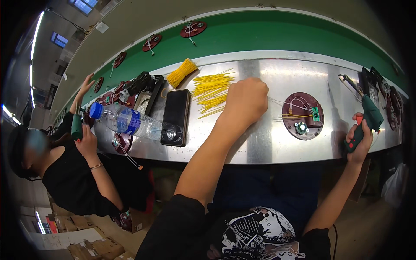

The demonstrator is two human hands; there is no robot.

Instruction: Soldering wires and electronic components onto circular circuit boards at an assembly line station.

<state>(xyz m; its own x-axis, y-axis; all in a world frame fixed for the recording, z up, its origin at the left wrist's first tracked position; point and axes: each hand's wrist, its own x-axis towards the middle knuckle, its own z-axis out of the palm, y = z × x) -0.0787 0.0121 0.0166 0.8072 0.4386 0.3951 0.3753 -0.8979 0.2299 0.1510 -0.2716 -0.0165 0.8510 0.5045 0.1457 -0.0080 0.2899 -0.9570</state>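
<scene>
Closest to me, my left hand [246, 96] is curled into a fist on the tabletop [277, 143], its grip pinched together on thin pale wires [277, 103] that run to the right toward the round maroon disc [302, 115]. That disc lies flat just beside the fist, carrying a small green circuit board [316, 114], a shiny round part near its lower edge and a few yellow leads across its face. My right hand [358, 139] is clamped on the green soldering gun [368, 116], held off the tabletop's right end with its metal tip pointing up and away, well apart from the disc. I judge the step in hand to be steadying the wires on the disc ahead of a solder joint; the next move would call for swinging the tip over to the board while the wires stay pinned. Further out, loose yellow wires [212, 92] fan out behind the fist, with a bundled yellow bunch [182, 72], a dark phone [175, 117] and a lying water bottle [130, 122] to the left. A neighbouring person's hand [88, 141] works at the far left.
</scene>
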